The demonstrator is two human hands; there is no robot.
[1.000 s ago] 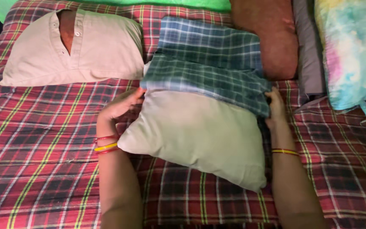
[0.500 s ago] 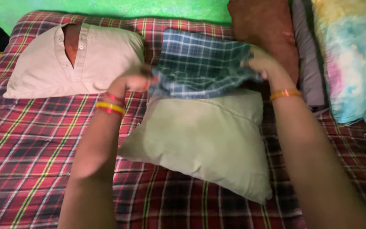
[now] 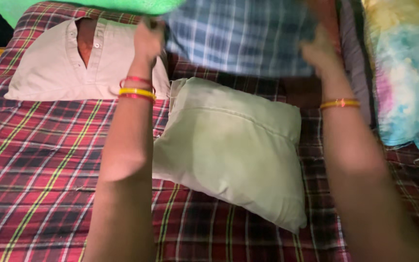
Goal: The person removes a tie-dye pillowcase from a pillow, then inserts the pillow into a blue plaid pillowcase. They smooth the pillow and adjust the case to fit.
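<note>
Since the earlier frames both hands have risen, and the blue checked cloth (image 3: 241, 36) has come up off the pale green pillow (image 3: 233, 145), which now lies bare on the bed (image 3: 40, 160) with its red plaid cover. At ten o'clock a beige shirt-covered pillow (image 3: 88, 63) rests flat. The left hand (image 3: 147, 39), bangles at the wrist, is closed on the cloth's left edge at eleven o'clock; the right hand (image 3: 318, 51) grips the right edge at one o'clock, so the cloth hangs stretched between them, blurred by motion. The step appears to be lifting and spreading the cloth; the next move probably calls for keeping both edges level. At two o'clock lies a tie-dye pillow (image 3: 403, 68). No packages, labels or signs show.
</note>
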